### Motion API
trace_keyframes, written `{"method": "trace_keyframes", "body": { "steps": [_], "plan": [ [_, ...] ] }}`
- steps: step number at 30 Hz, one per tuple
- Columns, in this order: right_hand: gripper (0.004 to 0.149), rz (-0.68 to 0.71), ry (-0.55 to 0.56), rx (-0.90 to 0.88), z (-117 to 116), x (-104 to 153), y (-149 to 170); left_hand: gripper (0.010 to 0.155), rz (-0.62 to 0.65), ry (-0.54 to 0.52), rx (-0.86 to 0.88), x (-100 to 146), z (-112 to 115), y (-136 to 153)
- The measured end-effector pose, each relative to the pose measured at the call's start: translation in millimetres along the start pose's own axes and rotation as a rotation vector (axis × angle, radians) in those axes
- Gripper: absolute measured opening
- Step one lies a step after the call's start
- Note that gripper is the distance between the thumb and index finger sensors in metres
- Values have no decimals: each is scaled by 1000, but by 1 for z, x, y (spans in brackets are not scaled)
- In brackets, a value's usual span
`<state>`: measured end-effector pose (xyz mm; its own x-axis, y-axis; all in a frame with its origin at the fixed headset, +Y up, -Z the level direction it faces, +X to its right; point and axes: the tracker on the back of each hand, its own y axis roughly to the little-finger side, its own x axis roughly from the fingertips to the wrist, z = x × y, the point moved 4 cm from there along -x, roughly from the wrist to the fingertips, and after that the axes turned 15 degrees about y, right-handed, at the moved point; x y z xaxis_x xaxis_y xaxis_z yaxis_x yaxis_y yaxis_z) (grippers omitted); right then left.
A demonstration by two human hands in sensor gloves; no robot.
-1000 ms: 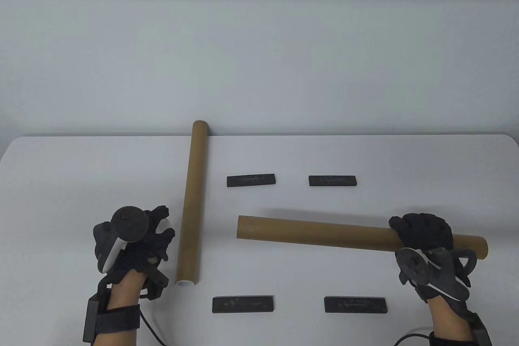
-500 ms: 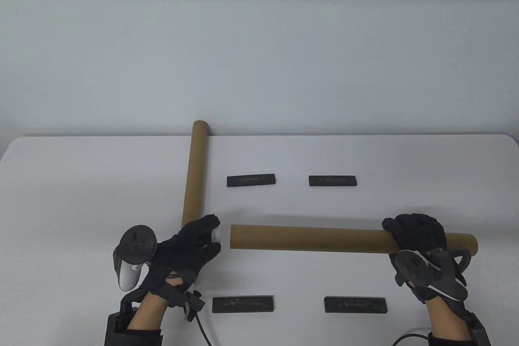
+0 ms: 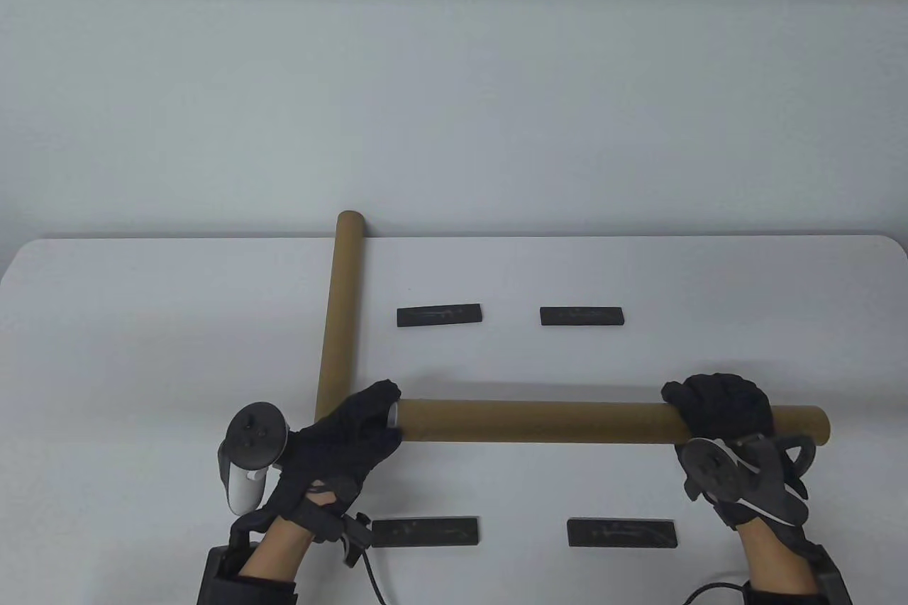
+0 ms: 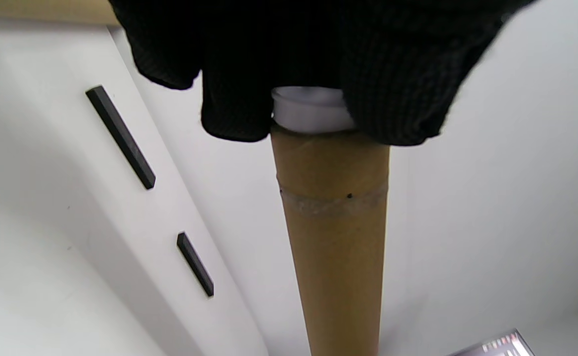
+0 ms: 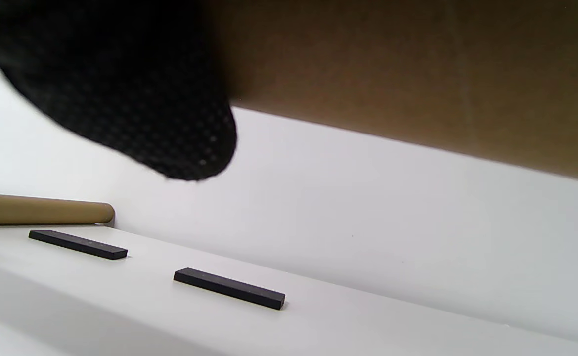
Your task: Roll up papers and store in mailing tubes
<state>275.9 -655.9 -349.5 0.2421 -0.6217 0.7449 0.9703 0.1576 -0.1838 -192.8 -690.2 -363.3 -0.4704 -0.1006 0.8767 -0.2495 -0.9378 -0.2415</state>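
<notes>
A brown mailing tube point(image 3: 567, 420) is held level above the white table point(image 3: 142, 321). My right hand point(image 3: 716, 406) grips it near its right end. At the tube's left end my left hand point(image 3: 386, 412) pinches a white cap point(image 4: 311, 111), which sits in the tube's point(image 4: 335, 237) mouth with its rim still showing. A second brown tube point(image 3: 339, 307) lies on the table, running from the far edge toward my left hand, which hides its near end. In the right wrist view the held tube point(image 5: 417, 69) fills the top and a gloved finger point(image 5: 120, 84) wraps it. No paper shows.
Several flat black bars lie on the table: two at mid-table point(image 3: 439, 315) point(image 3: 582, 315) and two near the front edge point(image 3: 425, 532) point(image 3: 621, 533). A cable trails from each wrist at the bottom edge.
My left hand moved right from beside the lying tube and brought the white cap to the held tube's left end. The held tube levelled out and shifted a little left.
</notes>
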Motion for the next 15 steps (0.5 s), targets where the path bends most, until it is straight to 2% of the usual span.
{"method": "trace_keyframes", "body": {
  "steps": [4,10,15],
  "plan": [
    [67,-18,-29,-9,-6,0,0,67,28,4,-27,-1,10,-5],
    [67,-25,-31,-2,-7,0,-2,92,36,91,-146,-4,31,-13],
    [67,-24,-29,3,-7,-1,-3,97,43,130,-117,-6,37,-12]
  ]
}}
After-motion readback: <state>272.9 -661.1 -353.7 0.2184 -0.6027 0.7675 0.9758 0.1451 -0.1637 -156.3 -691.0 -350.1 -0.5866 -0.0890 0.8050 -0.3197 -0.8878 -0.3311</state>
